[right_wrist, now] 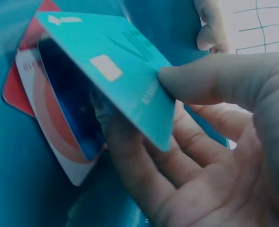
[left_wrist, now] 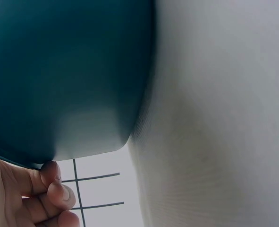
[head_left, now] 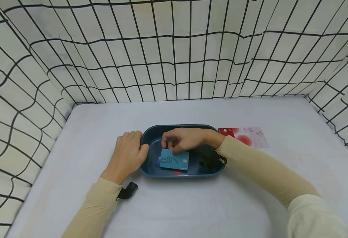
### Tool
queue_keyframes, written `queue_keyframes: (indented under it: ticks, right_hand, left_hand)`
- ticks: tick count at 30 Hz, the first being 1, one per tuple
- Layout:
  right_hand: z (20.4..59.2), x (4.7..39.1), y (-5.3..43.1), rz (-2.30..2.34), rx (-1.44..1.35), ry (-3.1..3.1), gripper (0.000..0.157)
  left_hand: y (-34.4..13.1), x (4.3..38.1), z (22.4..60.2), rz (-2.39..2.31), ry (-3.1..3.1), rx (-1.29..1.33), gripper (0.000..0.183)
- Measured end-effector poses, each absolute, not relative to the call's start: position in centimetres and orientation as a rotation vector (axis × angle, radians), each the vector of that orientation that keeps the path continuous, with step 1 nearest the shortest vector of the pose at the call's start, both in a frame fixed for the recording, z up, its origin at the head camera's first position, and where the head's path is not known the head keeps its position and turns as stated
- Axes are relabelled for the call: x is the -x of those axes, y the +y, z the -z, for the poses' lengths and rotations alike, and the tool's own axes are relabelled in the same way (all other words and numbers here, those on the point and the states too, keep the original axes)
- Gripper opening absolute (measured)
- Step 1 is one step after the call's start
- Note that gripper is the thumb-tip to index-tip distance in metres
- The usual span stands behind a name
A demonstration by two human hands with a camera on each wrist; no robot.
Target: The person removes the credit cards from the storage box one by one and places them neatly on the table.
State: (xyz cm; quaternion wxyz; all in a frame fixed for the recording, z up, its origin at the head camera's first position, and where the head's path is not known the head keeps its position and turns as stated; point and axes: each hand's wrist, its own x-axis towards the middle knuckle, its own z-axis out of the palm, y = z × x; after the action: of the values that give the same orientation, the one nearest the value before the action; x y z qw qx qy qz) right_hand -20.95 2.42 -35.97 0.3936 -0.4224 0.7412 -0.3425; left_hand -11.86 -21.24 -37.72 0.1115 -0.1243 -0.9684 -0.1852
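A blue oval tray [head_left: 180,176] stands on the white table. My left hand [head_left: 129,153] holds its left end, the thumb over the rim and the fingers curled at the outside. Inside the tray, my right hand [head_left: 189,138] pinches a teal VIP card [head_left: 174,161] by its edge. In the right wrist view, that card is tilted up, thumb on its printed face. Below it are a dark blue card [right_wrist: 66,90], a white card with red rings [right_wrist: 54,127] and a red card [right_wrist: 19,90], overlapping on the tray floor and partly hidden.
To the tray's right, a red card [head_left: 226,132] and a pale pink card with red circles [head_left: 257,137] lie on the table, partly behind the right forearm. White walls with black grid lines [head_left: 189,62] enclose the back and sides.
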Motion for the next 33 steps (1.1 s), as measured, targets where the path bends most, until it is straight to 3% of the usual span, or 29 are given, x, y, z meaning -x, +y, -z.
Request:
queue_keyframes:
  ticks: [33]
  right_hand:
    - [32.8,19.4,4.9,1.073,1.01,1.967,0.031]
  left_hand:
    - [-21.1,11.7,37.8,0.513,-2.829,0.365,0.016]
